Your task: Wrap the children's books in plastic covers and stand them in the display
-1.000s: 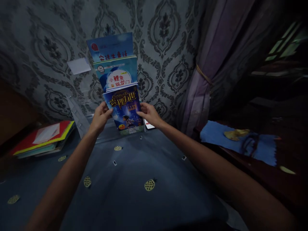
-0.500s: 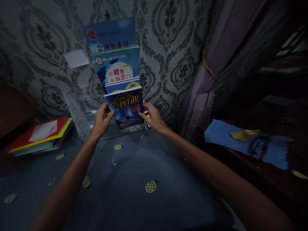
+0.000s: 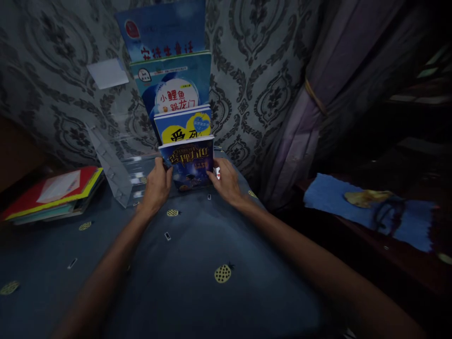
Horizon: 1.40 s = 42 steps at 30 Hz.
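Clear rack [image 3: 120,181] at table [image 3: 197,292] far edge by the wall holds 4 books, stepped. Front dark book [image 3: 187,162] in lowest slot, gold title, unreadable. Behind it: blue book [image 3: 183,126] w/ yellow patches, then a cover w/ red "小鲤鱼跳龙门" [image 3: 174,84]. Left hand [image 3: 157,186] pinches dark book's left edge, right hand [image 3: 226,181] its right. Folder stack [image 3: 52,193] at table's left edge; near side open.
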Tool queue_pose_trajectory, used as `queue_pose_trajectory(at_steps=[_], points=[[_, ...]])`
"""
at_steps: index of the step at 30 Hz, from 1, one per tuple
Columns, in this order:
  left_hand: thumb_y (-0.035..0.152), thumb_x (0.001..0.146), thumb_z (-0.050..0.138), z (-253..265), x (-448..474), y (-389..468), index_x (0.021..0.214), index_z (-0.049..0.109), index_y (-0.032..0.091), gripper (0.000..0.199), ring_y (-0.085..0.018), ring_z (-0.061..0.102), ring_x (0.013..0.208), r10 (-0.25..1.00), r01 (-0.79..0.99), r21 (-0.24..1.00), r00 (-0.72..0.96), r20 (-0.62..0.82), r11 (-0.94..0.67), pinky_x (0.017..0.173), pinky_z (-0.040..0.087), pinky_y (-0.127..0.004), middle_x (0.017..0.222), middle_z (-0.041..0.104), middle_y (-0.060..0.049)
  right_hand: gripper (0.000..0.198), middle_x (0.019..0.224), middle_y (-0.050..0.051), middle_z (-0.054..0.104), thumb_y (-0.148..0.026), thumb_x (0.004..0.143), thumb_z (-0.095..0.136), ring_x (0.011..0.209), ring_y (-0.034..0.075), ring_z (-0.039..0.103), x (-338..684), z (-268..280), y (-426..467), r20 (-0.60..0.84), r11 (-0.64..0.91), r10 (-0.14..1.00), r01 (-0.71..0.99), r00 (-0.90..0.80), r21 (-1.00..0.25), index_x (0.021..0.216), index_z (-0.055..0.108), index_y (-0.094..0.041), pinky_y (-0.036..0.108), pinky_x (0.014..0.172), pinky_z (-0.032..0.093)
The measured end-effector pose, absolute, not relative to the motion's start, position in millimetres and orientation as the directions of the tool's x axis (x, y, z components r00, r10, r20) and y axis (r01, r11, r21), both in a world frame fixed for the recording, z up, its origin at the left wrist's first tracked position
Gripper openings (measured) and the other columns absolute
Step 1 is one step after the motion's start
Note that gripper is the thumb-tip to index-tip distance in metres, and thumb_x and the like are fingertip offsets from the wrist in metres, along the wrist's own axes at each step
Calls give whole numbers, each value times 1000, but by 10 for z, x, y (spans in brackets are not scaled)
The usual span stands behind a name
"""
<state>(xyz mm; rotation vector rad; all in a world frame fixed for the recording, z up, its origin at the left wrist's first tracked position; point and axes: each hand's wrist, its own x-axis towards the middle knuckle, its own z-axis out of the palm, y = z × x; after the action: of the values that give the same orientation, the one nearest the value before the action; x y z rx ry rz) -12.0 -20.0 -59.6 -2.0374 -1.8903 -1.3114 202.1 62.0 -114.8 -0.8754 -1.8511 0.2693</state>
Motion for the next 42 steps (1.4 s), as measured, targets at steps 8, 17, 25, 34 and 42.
queue_pose_trajectory(at_steps=[8,17,25,34,42], points=[[26,93,58,-715,-37,-190,106,51,22,15,-26,64,77,806,743,631,-224,548,-222,72,45,-30,85,64,-6,33,110,13,64,-23,90,52,105,32,60,1997,-1257,562,704,660,696,511,-142,-550,122,59,-21,50,94,49],[26,101,42,-679,-2,-200,120,47,20,20,-31,70,83,849,862,498,-188,493,-98,71,46,-33,104,71,-15,49,127,13,58,-30,94,47,123,32,54,1967,-1201,600,727,679,680,456,-95,-575,143,49,-25,54,108,44],[25,102,39,-680,-5,-208,112,47,21,13,-29,71,82,866,901,430,-162,472,-66,68,44,-31,101,71,-15,54,119,14,55,-22,90,48,116,34,52,1840,-1227,538,718,653,694,474,-61,-591,144,52,-23,56,106,44],[27,97,45,-775,-64,-143,102,49,22,8,-26,64,65,791,886,435,-150,593,-158,60,40,-30,78,65,-7,75,127,15,50,-15,84,48,124,32,48,1689,-1360,414,661,599,750,448,-22,-664,157,32,-21,52,112,43],[28,100,39,-736,-18,-164,110,48,21,15,-28,66,78,816,883,438,-124,565,-169,66,42,-33,94,67,-12,77,124,12,50,-8,83,43,123,30,50,1761,-1407,469,671,632,740,382,-41,-674,157,35,-27,51,113,43]])
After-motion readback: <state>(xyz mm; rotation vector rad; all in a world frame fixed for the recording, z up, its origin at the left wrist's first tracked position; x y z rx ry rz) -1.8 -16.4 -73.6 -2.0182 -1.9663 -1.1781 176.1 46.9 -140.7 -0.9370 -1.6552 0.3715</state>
